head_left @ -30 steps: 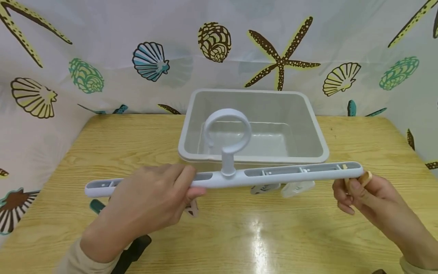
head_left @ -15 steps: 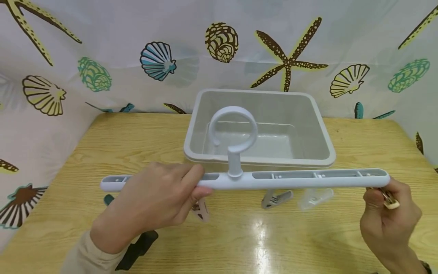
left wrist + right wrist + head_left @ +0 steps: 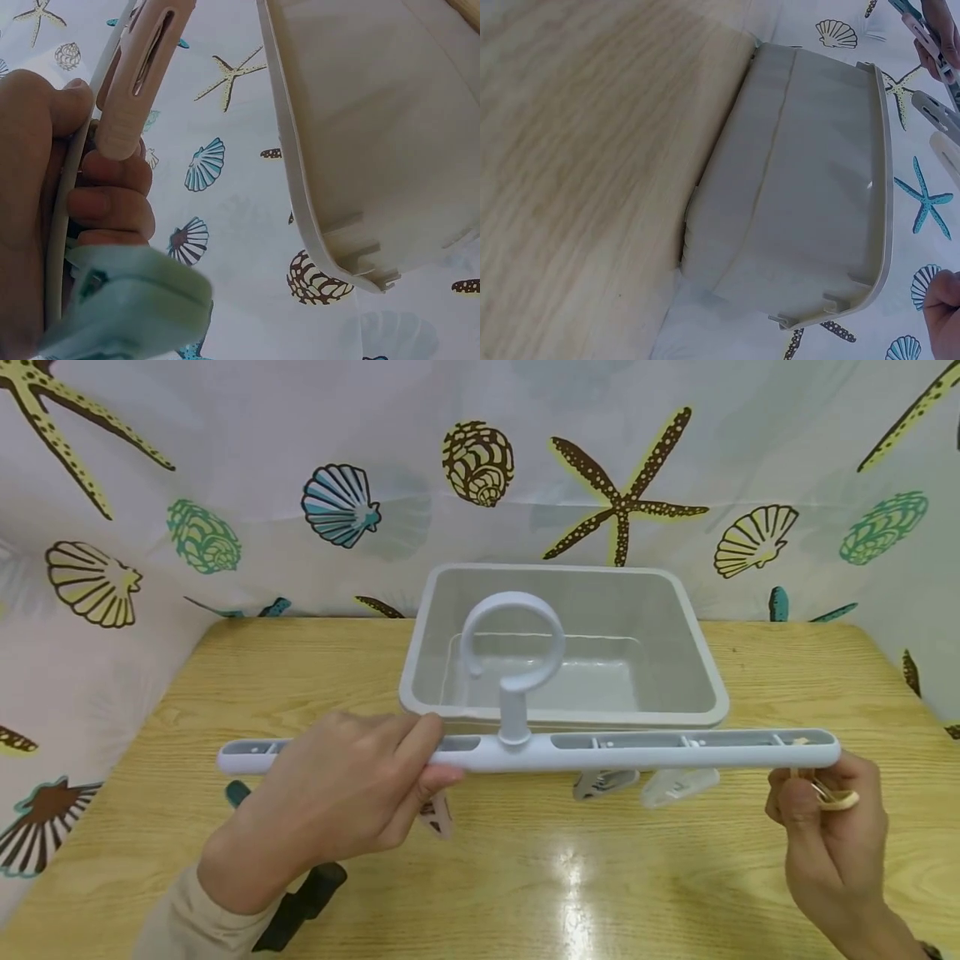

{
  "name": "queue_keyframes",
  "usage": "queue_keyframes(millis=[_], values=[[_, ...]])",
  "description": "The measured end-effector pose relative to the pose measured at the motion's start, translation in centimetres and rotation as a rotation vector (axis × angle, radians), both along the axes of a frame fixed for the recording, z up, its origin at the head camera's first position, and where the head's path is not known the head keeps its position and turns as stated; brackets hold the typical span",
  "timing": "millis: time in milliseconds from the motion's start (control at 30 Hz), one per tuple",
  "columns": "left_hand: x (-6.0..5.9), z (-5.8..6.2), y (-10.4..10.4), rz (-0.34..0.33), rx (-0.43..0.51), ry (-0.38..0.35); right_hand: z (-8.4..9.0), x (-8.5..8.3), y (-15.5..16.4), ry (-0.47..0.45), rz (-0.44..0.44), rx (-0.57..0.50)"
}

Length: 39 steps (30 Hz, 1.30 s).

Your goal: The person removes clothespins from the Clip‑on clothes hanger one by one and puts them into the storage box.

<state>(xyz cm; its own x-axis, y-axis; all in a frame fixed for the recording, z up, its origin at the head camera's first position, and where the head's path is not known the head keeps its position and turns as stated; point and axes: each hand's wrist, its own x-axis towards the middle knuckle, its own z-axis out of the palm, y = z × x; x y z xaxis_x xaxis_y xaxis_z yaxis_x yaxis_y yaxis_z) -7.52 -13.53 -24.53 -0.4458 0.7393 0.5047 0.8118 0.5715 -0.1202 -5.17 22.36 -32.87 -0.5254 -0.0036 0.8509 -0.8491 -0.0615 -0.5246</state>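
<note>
A pale lavender plastic hanger with a ring-shaped hook is held level above the table. My left hand grips its bar left of the hook. At the right end, my right hand pinches a cream clothespin beneath the bar, and a small cream tip shows inside the end slot. Under the bar hang a grey clothespin and a whitish clothespin. The left wrist view shows a pink clothespin and a green clothespin on either side of the left fingers.
Behind the hanger stands a grey-white plastic basin on the wooden table. A white curtain printed with shells and starfish surrounds the back and sides. A black strap shows below the left wrist.
The hanger has levelled out and shifted rightward. My right hand has turned with the clothespin; its tip, out of sight half a second ago, now shows in the end slot.
</note>
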Motion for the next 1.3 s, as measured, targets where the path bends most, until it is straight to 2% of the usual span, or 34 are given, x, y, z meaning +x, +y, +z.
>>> queue_keyframes(millis=[267, 433, 500, 533, 600, 733, 767, 833, 900, 1133, 1300], values=[[-0.3, 0.4, 0.7, 0.0, -0.038, 0.059, -0.3, 0.5, 1.0, -0.058, 0.032, 0.041], [-0.5, 0.4, 1.0, 0.017, -0.063, 0.072, -0.3, 0.6, 1.6, -0.149, 0.14, 0.045], [-0.5, 0.3, 1.1, 0.028, -0.074, 0.065, -0.4, 0.7, 2.0, -0.181, 0.135, 0.052], [-0.5, 0.3, 1.1, 0.032, -0.079, 0.063, -0.4, 0.8, 2.1, -0.189, 0.092, 0.071], [-0.4, 0.2, 1.2, 0.035, -0.089, 0.057, -0.5, 1.0, 2.2, -0.175, -0.077, 0.156], [-0.4, 0.0, 1.4, 0.044, -0.089, 0.048, -0.7, 0.9, 2.1, -0.037, -0.545, 0.371], [-0.4, 0.1, 1.4, 0.049, -0.086, 0.04, -0.7, 0.8, 2.0, -0.003, -0.616, 0.4], [-0.4, 0.1, 1.4, 0.064, -0.081, 0.021, -0.7, 0.7, 1.8, 0.044, -0.678, 0.42], [-0.3, 0.2, 1.3, 0.076, -0.081, 0.003, -0.7, 0.7, 1.6, 0.053, -0.667, 0.417], [-0.2, 0.2, 1.2, 0.077, -0.074, 0.002, -0.5, 0.5, 2.3, -0.008, -0.504, 0.387], [-0.3, 0.1, 1.0, 0.072, -0.064, 0.001, -0.6, 0.3, 2.8, -0.032, -0.481, 0.379]])
